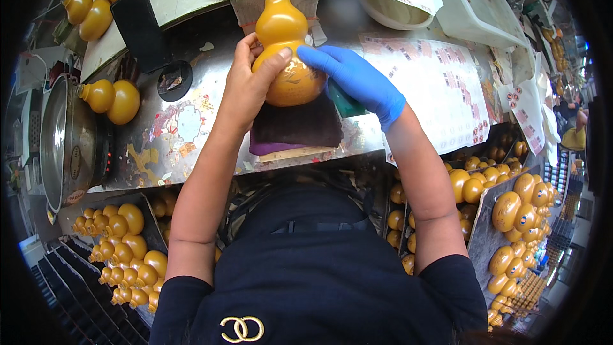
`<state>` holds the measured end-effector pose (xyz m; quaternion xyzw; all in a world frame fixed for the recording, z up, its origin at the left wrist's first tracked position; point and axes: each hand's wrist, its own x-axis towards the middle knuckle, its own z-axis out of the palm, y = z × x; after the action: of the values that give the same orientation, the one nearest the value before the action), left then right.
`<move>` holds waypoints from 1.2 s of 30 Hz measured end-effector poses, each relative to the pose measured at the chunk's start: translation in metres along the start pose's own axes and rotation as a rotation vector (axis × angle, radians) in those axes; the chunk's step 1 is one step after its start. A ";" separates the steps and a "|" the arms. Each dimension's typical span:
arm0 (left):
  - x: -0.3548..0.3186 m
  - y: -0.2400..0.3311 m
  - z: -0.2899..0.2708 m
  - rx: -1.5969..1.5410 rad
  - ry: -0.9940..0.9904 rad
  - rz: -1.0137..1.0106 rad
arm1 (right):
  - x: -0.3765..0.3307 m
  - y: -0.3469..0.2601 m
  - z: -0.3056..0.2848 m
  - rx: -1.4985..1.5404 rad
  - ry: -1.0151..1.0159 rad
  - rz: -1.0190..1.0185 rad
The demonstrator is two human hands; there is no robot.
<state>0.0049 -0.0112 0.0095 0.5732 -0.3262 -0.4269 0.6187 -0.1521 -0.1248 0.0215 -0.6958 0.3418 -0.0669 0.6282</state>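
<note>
A glossy yellow gourd-shaped bottle (281,20) lies at the middle of the workbench with its neck pointing away from me. Its lower bulb carries dark and gold markings. My bare left hand (248,83) wraps the bottle's left side, thumb on top of the lower bulb. My right hand (363,80), in a blue glove, grips the right side with thumb and index finger on the surface; its other fingers are mostly hidden. A flat green piece (345,103) shows beneath that hand; whether it is held is unclear. Under the bottle is a folded dark purple cloth (297,129).
Printed label sheets (424,92) cover the bench's right side, near a white plastic bin (479,6). At left stand a phone (139,29), a metal pan (67,140) and another gourd bottle (122,102). Crates of gourd bottles (131,217) flank me below the bench edge.
</note>
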 end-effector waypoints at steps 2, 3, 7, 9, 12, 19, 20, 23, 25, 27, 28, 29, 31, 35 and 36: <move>0.002 0.004 0.001 -0.040 0.027 -0.065 | -0.001 0.000 0.001 0.155 0.005 0.049; 0.000 0.004 -0.001 -0.072 0.025 -0.061 | -0.003 0.001 0.004 0.291 0.009 0.089; -0.017 -0.005 -0.015 -0.059 -0.047 -0.029 | -0.022 -0.013 -0.001 0.261 -0.050 0.252; -0.020 -0.014 -0.015 -0.071 -0.119 -0.038 | -0.021 -0.006 0.007 0.262 0.019 0.077; -0.022 -0.014 -0.017 -0.133 -0.120 -0.096 | -0.015 0.006 0.011 0.356 0.027 0.031; -0.022 -0.018 -0.019 -0.088 -0.150 -0.041 | -0.019 0.005 0.007 0.345 0.016 0.097; -0.022 -0.020 -0.018 -0.047 -0.152 -0.009 | -0.021 0.003 0.006 0.334 0.022 0.096; -0.022 -0.016 -0.018 0.037 -0.171 -0.001 | -0.020 0.008 0.010 0.387 0.114 0.085; -0.020 -0.017 -0.022 0.044 -0.189 -0.022 | -0.024 0.030 0.000 0.756 0.154 0.093; -0.019 -0.023 -0.030 0.061 -0.191 0.066 | -0.031 0.027 0.002 1.073 0.247 0.026; -0.018 -0.025 -0.030 0.069 -0.192 0.110 | -0.037 0.023 0.007 0.945 0.307 -0.088; -0.022 -0.016 -0.025 0.114 -0.220 0.106 | -0.045 0.017 0.016 0.820 0.362 -0.193; -0.024 -0.013 -0.021 0.163 -0.206 0.070 | -0.056 0.009 0.034 0.558 0.400 -0.388; -0.021 -0.015 -0.025 0.169 -0.240 0.019 | -0.047 0.021 0.043 0.361 0.490 -0.379; -0.020 -0.015 -0.025 0.177 -0.248 0.022 | -0.046 0.026 0.043 0.379 0.512 -0.359</move>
<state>0.0164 0.0182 -0.0065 0.5646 -0.4427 -0.4575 0.5253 -0.1751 -0.0626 0.0046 -0.5765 0.3417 -0.4105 0.6184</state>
